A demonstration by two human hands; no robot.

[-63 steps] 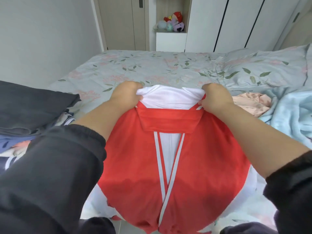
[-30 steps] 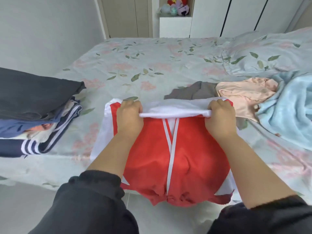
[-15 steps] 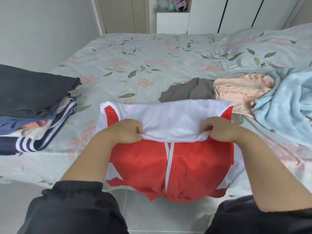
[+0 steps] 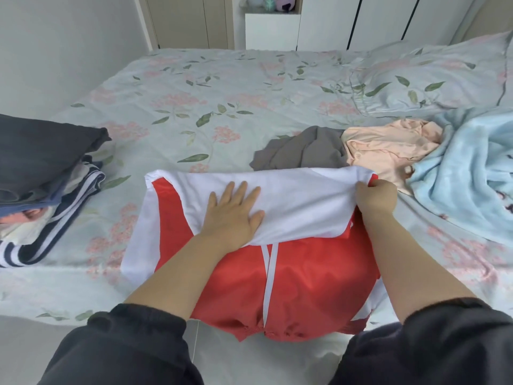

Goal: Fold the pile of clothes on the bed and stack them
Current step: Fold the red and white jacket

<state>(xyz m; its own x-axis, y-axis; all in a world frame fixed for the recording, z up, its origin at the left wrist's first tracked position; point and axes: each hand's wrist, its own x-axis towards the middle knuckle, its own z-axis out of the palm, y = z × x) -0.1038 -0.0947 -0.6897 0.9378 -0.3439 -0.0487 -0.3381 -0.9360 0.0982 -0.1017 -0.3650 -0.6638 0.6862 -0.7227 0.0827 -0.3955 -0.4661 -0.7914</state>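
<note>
A red and white jacket (image 4: 291,273) lies at the near edge of the bed (image 4: 222,87), its hem hanging over the side toward the floor and its white upper part folded down over the red front. The left hand (image 4: 233,212) lies flat and spread on that white fold, palm down, fingers straight, holding nothing but pressing the cloth. The right hand (image 4: 374,195) has a closed grip on the right end of the white fold, thumb and fingers pinched on the cloth at the corner. Both forearms are bare, with dark sleeves (image 4: 133,345) pushed up near the elbows. To the left, at the bed's edge and apart from the jacket, stands a stack of folded clothes (image 4: 47,179), a dark grey piece on top and a navy one with white stripes at the bottom. Just beyond the jacket's far right corner lies a crumpled grey garment (image 4: 302,151), touching a peach garment (image 4: 388,145) to its right; both are unfolded. Further right a light blue fleecy blanket (image 4: 472,173) is heaped, its edge against the peach piece and close by the right hand. A floral pillow (image 4: 433,76) lies at the far right, with cupboards (image 4: 374,20) behind the bed.
</note>
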